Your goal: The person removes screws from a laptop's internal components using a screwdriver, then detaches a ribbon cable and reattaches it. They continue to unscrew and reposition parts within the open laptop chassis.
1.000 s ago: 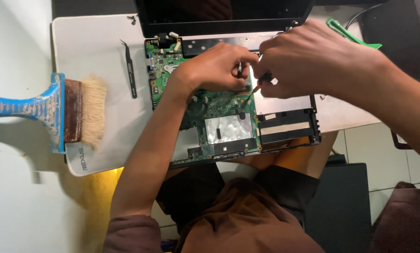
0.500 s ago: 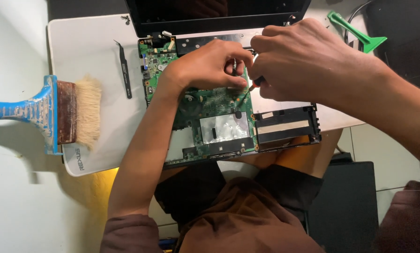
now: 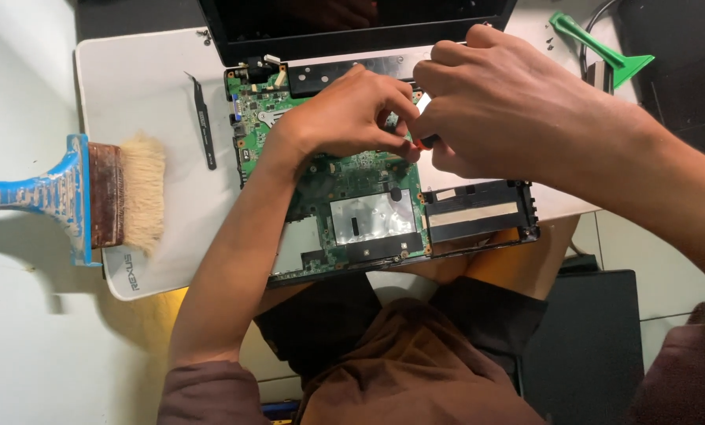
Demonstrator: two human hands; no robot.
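Your left hand (image 3: 345, 118) rests on the green motherboard (image 3: 345, 197) of the opened laptop, fingers curled together and pinching down at a spot near the board's far right edge; what they grip is too small to tell. Your right hand (image 3: 502, 106) meets it from the right, fingers closed around a small screwdriver (image 3: 425, 142), of which only a bit of red and white handle shows between the two hands. Its tip is hidden behind your fingers.

The motherboard sits in the laptop's lower shell, with a silver foil-covered patch (image 3: 372, 216) toward the near side. Just right of the board lies an empty black drive bay (image 3: 478, 216) with a pale strip along its floor. The laptop's dark screen (image 3: 352, 24) stands open at the far edge, beyond both hands.

The laptop lies on a white board-like surface (image 3: 148, 102) across your lap. Left of the motherboard, black tweezers (image 3: 204, 122) lie on that surface, apart from the board. Farther left, a wide paintbrush (image 3: 93, 193) with a worn blue handle and pale bristles lies with its bristles over the surface's left edge. At the far right, a green plastic pry tool (image 3: 600, 49) lies beyond your right wrist.
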